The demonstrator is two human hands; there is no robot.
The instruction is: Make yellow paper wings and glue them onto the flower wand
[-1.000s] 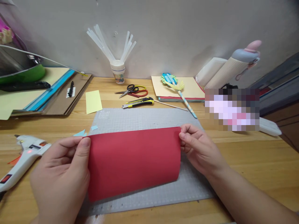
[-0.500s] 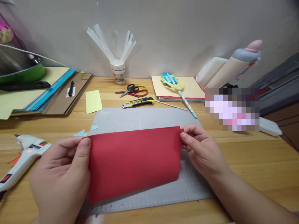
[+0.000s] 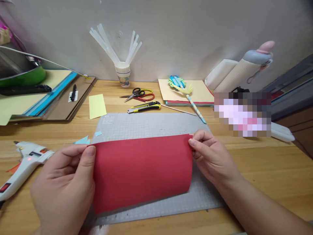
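A sheet of red paper is stretched between my two hands, above the grey cutting mat. My left hand pinches its upper left corner, thumb on the near face and fingers behind. At the upper right corner, my right hand grips it between thumb and fingers. The sheet's lower part curves, and its top edge shows a second layer at the right corner. A white glue gun with a lit red light lies just left of my left hand. Small blue paper scraps lie behind that hand.
Beyond the mat lie a utility knife, scissors, a thin stick and a yellow paper piece. A paper flower rests on stacked paper. Paper cups hold glue sticks by the wall. A bottle stands right; cardboard lies left.
The right side of the red paper bulges slightly further right, and its two layers line up more closely at the top right corner. Both hands keep their hold, almost unmoved.
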